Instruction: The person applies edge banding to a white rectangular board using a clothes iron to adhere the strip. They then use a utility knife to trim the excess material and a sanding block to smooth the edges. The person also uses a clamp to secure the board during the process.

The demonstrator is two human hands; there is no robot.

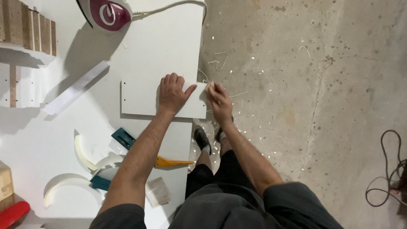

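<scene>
The person's left hand (171, 94) lies flat, fingers spread and open, pressing down on a small white rectangular panel (142, 98) that rests on a white worktable (169, 46), with the panel's right end reaching the table's edge. The right hand (219, 100) is curled closed around a small tan block (209, 87), apparently a sanding block, held against the panel's right edge just past the table. The panel has small holes near its left edge. At the far end of the table sits a clothes iron (106, 12), white and magenta, its cord (178, 6) trailing toward the table's edge. A long white strip (76, 88) lies diagonally to the left of the panel. Nearer the person lie curled lengths of white edge banding (91, 159), a teal tool (123, 138), a yellow-bladed scraper (174, 162) under the left forearm, and a piece of sandpaper (157, 191). Wooden pieces (29, 27) are stacked at the far left corner. On the concrete floor (305, 85) small white shavings (237, 95) are scattered around the person's shoes (202, 139), and a dark cable (390, 169) coils at the right.
</scene>
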